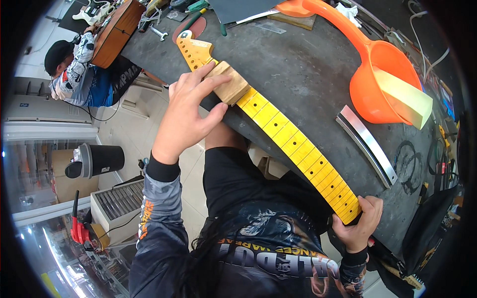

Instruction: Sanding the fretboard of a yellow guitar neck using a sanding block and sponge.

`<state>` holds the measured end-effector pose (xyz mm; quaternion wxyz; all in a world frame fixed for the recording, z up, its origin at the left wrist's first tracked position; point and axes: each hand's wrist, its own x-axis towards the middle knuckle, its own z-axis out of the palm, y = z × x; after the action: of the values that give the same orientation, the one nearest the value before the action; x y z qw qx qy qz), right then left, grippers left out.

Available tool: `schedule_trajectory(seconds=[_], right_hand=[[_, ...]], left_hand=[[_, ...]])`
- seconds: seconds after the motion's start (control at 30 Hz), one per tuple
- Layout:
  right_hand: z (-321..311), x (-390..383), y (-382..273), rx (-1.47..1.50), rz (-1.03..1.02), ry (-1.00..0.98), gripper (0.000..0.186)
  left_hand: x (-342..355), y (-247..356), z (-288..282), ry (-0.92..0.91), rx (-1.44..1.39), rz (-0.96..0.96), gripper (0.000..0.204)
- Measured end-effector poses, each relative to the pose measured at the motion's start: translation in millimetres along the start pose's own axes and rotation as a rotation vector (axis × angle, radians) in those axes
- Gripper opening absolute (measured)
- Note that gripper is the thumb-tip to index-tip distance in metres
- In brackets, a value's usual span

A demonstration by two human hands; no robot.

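As the glossy yellow wooden guitar neck lies: it slants from 11 o'clock to 4 o'clock along the near edge of the dark grey table; whether its underside rests on the table cannot be told.
Headstock end: 11 o'clock, paler wood with a row of dark holes and no tuners seen.
Left hand: spread over a brown rectangular wooden block at 12 o'clock, fingers across its top and thumb at its near edge; the block sits across the neck beside the headstock.
Right hand: closed around the heel end at 4 o'clock, thumb on one side, fingers on the other; well apart from the left hand.
Weight: judged light, manageable by its two ends.
Stiffness: judged rigid; the bowed outline is probably lens distortion.
Surface: shiny, so likely slippery under dry fingers; lacquer could scratch or dent.
Frets: fine crosswise lines, closer together toward 4 o'clock; their ends may feel sharp.
Recommended hold: side edges at the heel, and the narrow part beside the headstock; avoid levering on the thin headstock.
Clearance: silver metal bar at 3 o'clock and orange plastic dipper at 2 o'clock, both apart from the neck.
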<state>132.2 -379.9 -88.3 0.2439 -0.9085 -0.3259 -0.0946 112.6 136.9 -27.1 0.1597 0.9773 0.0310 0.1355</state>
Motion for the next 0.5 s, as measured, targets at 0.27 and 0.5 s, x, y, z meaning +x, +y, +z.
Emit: schedule_trajectory(seconds=[0.27,0.5], right_hand=[[0,0,0,-0.003,-0.002,-0.006,0.076],[-1,-2,3,-0.018,-0.016,-0.020,0.082]], left_hand=[[4,-5,-4,-0.028,-0.008,0.004,0.060],[9,21,11,0.099,0.179,-0.017,0.068]])
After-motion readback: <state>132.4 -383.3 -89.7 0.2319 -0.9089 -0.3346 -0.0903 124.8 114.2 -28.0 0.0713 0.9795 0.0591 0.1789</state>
